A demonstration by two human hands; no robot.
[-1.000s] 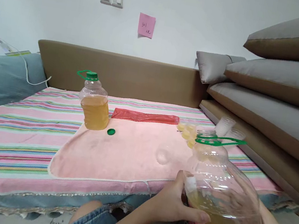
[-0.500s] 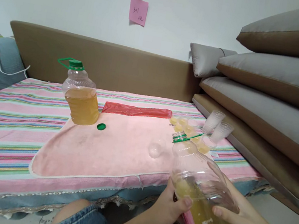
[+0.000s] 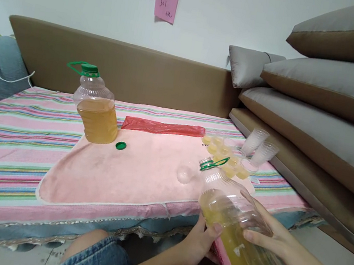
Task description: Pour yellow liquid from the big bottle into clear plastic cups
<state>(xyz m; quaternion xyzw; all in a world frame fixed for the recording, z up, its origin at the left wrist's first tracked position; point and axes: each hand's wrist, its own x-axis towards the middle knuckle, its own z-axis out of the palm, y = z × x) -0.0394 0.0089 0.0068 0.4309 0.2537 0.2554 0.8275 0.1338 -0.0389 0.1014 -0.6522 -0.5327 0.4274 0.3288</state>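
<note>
A large clear plastic jug [image 3: 231,232] of yellow liquid lies tilted in my two hands, its uncapped mouth pointing up and to the left. My left hand [image 3: 196,246] supports it from the near side, thumb against the wall. On the far side, my right hand [image 3: 267,240] grips the jug's body. A green carrying loop [image 3: 221,162] hangs on the neck. Just left of the mouth, a clear empty-looking cup [image 3: 185,174] rests on the pink cloth [image 3: 114,181]. Several cups of yellow liquid [image 3: 224,151] are grouped behind the neck.
Two stacks of clear cups [image 3: 264,154] stand at the right, beside piled cushions [image 3: 318,115]. A second capped jug [image 3: 99,121] stands at left, near a loose green cap [image 3: 121,145]. A red plastic bag [image 3: 164,127] lies along the back. The bed edge [image 3: 97,223] faces me.
The jug has tipped lower toward the left, and its liquid has run closer to the neck. Both hands keep hold of it. My view has shifted slightly downward.
</note>
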